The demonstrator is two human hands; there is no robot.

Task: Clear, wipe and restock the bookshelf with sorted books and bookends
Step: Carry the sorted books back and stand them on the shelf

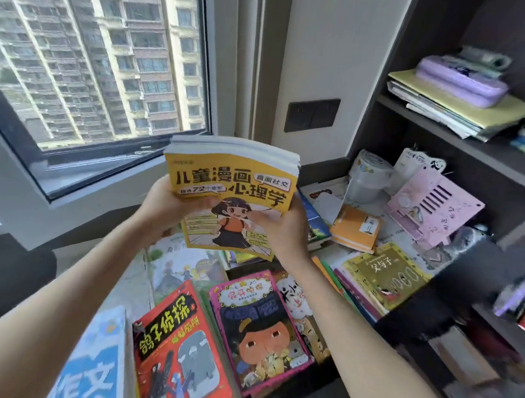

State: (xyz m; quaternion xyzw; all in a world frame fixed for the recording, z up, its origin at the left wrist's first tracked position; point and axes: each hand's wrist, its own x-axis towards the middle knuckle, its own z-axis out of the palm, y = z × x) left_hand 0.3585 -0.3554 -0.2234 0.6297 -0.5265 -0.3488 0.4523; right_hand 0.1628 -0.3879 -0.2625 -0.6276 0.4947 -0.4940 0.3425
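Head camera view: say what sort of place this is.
Probably a child's room in a high-rise flat: children's comic books piled by a dark bookshelf, and apartment towers outside the window.

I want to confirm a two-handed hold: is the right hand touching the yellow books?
Touching. The head view shows the right hand gripping the yellow books at their right edge, thumb on the cover.

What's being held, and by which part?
A stack of yellow books: left hand grips its left edge, right hand its right edge.
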